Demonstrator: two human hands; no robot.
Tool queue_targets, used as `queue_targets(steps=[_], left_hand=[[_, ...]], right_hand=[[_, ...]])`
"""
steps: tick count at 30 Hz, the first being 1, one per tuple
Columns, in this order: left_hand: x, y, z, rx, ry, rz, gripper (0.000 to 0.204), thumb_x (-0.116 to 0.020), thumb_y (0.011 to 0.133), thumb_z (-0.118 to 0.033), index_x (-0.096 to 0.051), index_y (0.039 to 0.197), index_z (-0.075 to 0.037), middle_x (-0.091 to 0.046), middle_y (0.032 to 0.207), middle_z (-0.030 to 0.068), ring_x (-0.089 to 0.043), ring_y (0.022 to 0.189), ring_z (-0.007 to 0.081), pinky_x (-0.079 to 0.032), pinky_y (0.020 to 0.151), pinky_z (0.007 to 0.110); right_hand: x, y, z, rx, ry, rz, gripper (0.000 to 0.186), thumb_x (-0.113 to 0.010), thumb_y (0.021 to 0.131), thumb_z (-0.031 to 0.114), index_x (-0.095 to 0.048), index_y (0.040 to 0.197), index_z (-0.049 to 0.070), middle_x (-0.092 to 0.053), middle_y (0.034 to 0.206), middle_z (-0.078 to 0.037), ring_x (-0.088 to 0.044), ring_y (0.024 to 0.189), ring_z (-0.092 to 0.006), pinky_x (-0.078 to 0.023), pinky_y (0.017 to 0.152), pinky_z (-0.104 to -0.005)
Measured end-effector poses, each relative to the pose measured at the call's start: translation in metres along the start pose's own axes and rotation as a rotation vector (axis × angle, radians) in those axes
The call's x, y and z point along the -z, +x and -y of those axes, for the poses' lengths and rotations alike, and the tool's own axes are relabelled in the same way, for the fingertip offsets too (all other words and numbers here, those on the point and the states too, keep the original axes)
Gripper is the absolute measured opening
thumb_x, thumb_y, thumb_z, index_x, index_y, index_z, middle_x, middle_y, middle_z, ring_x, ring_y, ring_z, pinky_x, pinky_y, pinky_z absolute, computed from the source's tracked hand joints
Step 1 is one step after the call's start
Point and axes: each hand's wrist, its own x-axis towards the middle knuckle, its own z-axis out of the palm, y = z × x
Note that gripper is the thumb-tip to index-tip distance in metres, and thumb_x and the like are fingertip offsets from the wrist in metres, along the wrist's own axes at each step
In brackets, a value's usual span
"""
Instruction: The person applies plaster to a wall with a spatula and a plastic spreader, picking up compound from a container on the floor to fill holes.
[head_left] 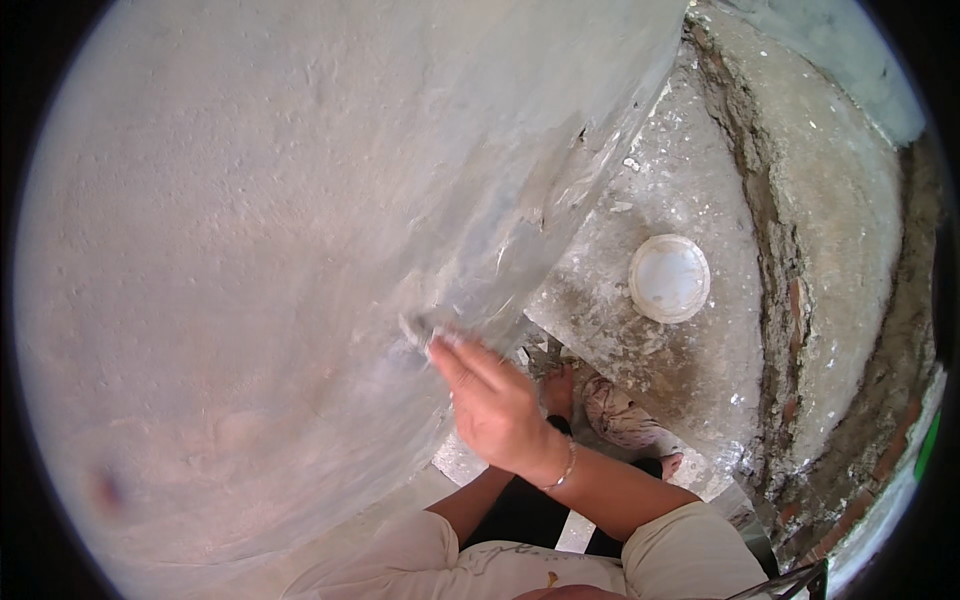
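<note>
My right hand [495, 405], with a thin bracelet on the wrist, reaches across to a large pale grey plastered wall [250, 220]. Its fingers are pressed together around a small greyish-white piece [413, 328] that lies against the wall surface. Motion blurs this piece, so its exact kind is unclear. Darker, smoother streaks mark the plaster around the fingertips and up along the wall's right edge. Only part of my left forearm [484, 500] shows; it runs behind the right hand, and the left hand itself is hidden.
A round white bucket [670, 278] stands on the spattered concrete floor [690, 180] to the right. A stained, crumpled cloth or sack [622, 412] lies by my bare feet. Farther right, a rough broken groove [770, 230] and exposed bricks [850, 525] cross the ground.
</note>
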Motion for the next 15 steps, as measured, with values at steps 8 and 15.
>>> queue_targets(steps=[8, 15], left_hand=[[0.005, -0.009, 0.013, -0.027, -0.025, 0.006, 0.043, -0.053, 0.095, -0.017, -0.040, 0.125, 0.012, -0.037, 0.130, 0.0376, -0.034, 0.127, 0.0500, -0.043, 0.098, 0.045], [0.002, 0.013, 0.001, -0.049, -0.025, 0.074, 0.045, -0.053, 0.095, -0.019, -0.040, 0.125, 0.011, -0.031, 0.134, 0.0383, -0.037, 0.125, 0.0483, -0.044, 0.098, 0.043]], right_hand=[[-0.012, 0.051, -0.018, 0.175, -0.214, -0.213, 0.038, -0.050, 0.082, 0.000, -0.055, 0.118, -0.012, -0.056, 0.115, -0.026, -0.055, 0.113, -0.0419, -0.044, 0.101, -0.0499], [-0.023, -0.037, -0.013, 0.001, -0.043, 0.130, 0.044, -0.053, 0.078, -0.002, -0.052, 0.121, -0.011, -0.055, 0.119, -0.027, -0.055, 0.114, -0.0420, -0.045, 0.099, -0.0471]])
